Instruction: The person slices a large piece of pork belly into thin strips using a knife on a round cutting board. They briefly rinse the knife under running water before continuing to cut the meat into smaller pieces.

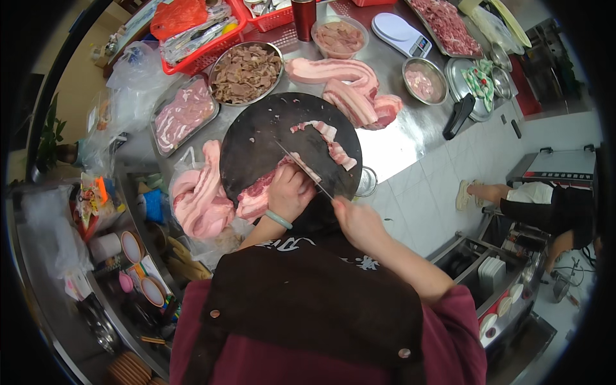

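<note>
My left hand (290, 191), with a pale bangle at the wrist, presses a slab of raw pork belly (255, 196) against the round dark chopping board (288, 115). In my right hand (357, 219) is the handle of a knife (303, 166), its handle mostly covered by my fingers. The thin blade lies across the near end of the pork, close to my left fingertips. A narrow cut strip (304, 166) shows along the blade. Farther right on the board rests a curved row of sliced pork pieces (332, 144), and small scraps dot the far part.
Long pork belly strips (353, 89) lie beyond the board; more pork (202, 192) sits in plastic at left. Around stand a bowl of sliced cooked meat (247, 72), a tray of raw slices (185, 115), a kitchen scale (402, 34) and a metal bowl (424, 81). Another person (539, 207) is at far right.
</note>
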`<action>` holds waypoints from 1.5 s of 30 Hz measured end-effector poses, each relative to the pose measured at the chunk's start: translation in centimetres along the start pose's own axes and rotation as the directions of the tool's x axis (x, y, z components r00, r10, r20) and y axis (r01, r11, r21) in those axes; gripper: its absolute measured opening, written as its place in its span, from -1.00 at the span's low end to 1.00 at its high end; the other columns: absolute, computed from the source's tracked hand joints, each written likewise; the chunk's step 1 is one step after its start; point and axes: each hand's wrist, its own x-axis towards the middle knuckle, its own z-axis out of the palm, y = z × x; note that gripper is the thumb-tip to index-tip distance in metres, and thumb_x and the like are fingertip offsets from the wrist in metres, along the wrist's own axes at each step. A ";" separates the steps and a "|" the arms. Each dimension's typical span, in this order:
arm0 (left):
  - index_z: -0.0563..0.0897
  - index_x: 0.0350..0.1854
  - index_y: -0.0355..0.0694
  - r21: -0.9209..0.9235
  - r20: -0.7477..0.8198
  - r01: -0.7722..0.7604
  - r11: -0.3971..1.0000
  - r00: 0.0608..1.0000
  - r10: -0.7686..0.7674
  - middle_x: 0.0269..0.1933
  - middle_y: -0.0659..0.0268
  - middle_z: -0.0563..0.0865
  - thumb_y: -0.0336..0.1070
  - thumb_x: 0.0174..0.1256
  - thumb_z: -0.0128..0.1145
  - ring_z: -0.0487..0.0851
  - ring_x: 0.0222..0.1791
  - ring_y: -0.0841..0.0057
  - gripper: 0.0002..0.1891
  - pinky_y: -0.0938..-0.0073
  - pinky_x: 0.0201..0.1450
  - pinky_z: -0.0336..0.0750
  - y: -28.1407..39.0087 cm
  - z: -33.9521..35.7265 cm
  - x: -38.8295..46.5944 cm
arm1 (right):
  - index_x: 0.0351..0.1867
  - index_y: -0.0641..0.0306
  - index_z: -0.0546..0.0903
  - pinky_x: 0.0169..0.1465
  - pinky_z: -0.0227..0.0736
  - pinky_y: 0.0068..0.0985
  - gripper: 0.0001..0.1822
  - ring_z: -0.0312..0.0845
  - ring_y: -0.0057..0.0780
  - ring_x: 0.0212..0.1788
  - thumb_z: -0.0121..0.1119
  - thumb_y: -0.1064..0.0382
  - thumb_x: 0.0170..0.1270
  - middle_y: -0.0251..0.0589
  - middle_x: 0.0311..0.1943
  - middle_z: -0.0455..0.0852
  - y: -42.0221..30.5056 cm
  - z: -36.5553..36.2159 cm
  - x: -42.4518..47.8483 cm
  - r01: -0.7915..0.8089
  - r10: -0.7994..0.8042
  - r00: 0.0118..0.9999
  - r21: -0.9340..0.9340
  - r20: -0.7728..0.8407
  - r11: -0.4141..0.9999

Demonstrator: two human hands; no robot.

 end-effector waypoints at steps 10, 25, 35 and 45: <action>0.63 -0.20 -0.25 -0.008 0.014 -0.029 1.000 0.999 0.029 -0.15 0.19 0.59 -0.40 -0.16 0.30 0.54 -0.11 0.19 -0.65 0.29 -0.08 0.48 -0.2 0.0 0.6 | -0.18 0.30 0.54 -0.45 0.47 -0.08 -0.63 0.58 0.06 -0.54 -0.18 0.04 0.43 0.08 -0.63 0.62 1.4 0.3 -1.6 -0.058 0.060 0.998 -0.071 0.032 0.996; 0.63 -0.16 -0.24 -0.047 0.067 0.019 0.999 0.998 -0.016 -0.12 0.16 0.63 -0.41 -0.16 0.32 0.57 -0.05 0.15 -0.62 0.27 -0.01 0.49 -0.2 -0.4 0.6 | -0.33 0.29 0.54 -0.47 0.50 -0.10 -0.61 0.59 0.10 -0.54 -0.17 0.02 0.42 0.11 -0.65 0.60 0.1 2.4 4.0 -0.040 0.039 0.999 -0.062 -0.019 0.997; 0.57 -0.36 -0.27 -0.014 -0.062 -0.044 0.999 0.997 0.043 -0.27 0.21 0.53 -0.43 -0.17 0.28 0.51 -0.17 0.20 -0.75 0.28 -0.11 0.46 0.0 0.0 0.7 | -0.23 0.22 0.55 -0.37 0.44 -0.02 -0.63 0.55 0.17 -0.48 -0.19 0.00 0.44 0.12 -0.60 0.61 3.2 0.4 -3.2 -0.169 0.174 0.983 -0.100 0.052 0.981; 0.54 -0.39 -0.26 -0.041 -0.077 -0.014 0.999 0.997 0.011 -0.24 0.18 0.54 -0.45 -0.18 0.29 0.50 -0.14 0.16 -0.75 0.26 -0.08 0.44 0.1 0.2 -0.2 | -0.20 0.25 0.55 -0.34 0.38 0.01 -0.64 0.51 0.22 -0.44 -0.23 0.06 0.46 0.18 -0.57 0.58 2.9 -1.1 -3.0 -0.143 0.151 0.986 0.097 -0.076 0.985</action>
